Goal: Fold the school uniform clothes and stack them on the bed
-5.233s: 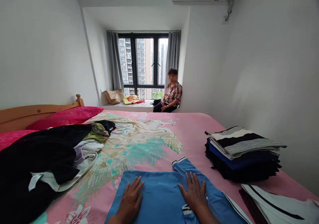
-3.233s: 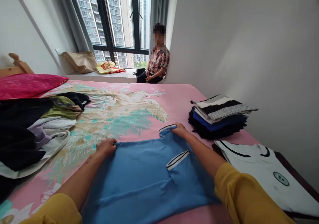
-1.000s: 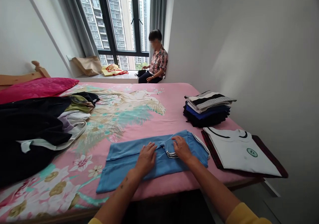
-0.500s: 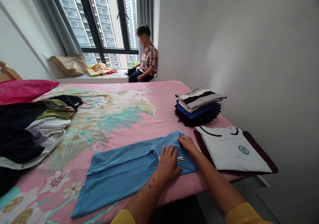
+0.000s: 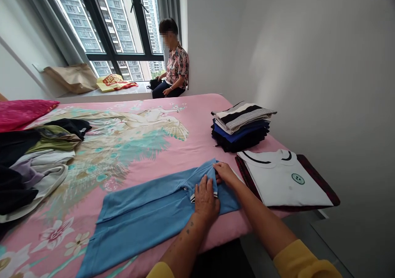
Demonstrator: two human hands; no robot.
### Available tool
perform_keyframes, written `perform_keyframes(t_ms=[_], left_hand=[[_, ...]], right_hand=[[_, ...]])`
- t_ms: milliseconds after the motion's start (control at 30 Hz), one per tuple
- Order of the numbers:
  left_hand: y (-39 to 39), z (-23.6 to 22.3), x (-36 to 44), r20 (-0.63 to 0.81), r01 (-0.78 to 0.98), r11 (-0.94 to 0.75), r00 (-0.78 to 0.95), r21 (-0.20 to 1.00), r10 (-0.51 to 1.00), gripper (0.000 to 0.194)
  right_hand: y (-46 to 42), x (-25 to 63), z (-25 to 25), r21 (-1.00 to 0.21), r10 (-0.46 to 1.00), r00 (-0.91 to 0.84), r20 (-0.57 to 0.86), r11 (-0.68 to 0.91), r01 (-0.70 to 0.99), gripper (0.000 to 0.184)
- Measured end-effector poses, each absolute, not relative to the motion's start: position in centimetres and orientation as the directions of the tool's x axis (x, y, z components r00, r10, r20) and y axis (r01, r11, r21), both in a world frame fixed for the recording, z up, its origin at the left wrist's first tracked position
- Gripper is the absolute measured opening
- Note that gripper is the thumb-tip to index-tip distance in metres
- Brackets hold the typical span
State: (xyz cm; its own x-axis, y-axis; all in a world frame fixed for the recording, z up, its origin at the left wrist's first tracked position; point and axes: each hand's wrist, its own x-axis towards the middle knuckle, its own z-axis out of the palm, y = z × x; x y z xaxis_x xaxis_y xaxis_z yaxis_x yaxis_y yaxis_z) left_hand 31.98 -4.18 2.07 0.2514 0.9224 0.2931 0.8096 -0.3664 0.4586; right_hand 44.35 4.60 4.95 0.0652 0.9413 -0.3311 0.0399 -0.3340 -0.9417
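A blue shirt lies lengthwise along the near edge of the bed, its long sides folded in. My left hand rests flat on its right part, over a short sleeve with black-and-white trim at the cuff. At the shirt's far right corner, my right hand pinches the fabric between thumb and fingers. Just right of that hand lies a folded white T-shirt with a black-lined neck and a round green badge, on top of a dark red garment.
A stack of folded clothes, striped on top, stands beyond the T-shirt. Loose clothes are heaped at the left beside a magenta pillow. A person sits on the windowsill near a paper bag and a yellow bag.
My right hand has drawn the shirt's right corner leftward, so the sleeve trim now lies on both sides of my left hand. The view has shifted slightly right.
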Motion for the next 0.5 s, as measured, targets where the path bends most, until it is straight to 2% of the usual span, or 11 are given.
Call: perform_keyframes(t_ms=[100,200,267,333,367,433,500], left_hand=[[-4.3,2.3,31.7,0.306,0.785,-0.387,0.263,0.483,0.915,0.059],[-3.8,2.9,31.5,0.253,0.762,-0.345,0.242,0.548,0.937,0.036],[-3.3,3.6,31.1,0.195,0.708,-0.244,0.152,0.663,0.969,0.022],[-2.7,4.2,30.6,0.131,0.585,-0.101,-0.009,0.805,0.991,0.017],[-2.4,4.4,30.2,0.109,0.5,-0.049,-0.092,0.864,0.99,0.017],[-2.1,5.0,29.5,0.106,0.341,-0.028,-0.212,0.94,0.972,0.017],[-2.1,5.4,28.9,0.145,0.237,-0.087,-0.237,0.968,0.961,0.015]], right_hand=[[4.6,44.4,5.3,-0.919,0.921,-0.004,-0.39,-0.389,-0.064,0.018],[4.3,44.2,5.4,-0.901,0.909,-0.038,-0.414,-0.416,-0.124,0.016],[3.8,44.0,5.3,-0.897,0.909,-0.045,-0.413,-0.415,-0.152,0.016],[3.0,43.9,5.1,-0.916,0.926,-0.019,-0.376,-0.375,-0.142,0.018],[2.5,43.8,5.0,-0.944,0.947,0.009,-0.321,-0.319,-0.087,0.02],[1.4,43.7,4.7,-0.982,0.994,0.022,-0.107,-0.109,0.155,0.025],[0.3,43.4,4.4,-0.882,0.977,-0.15,0.151,0.201,0.426,0.026]])
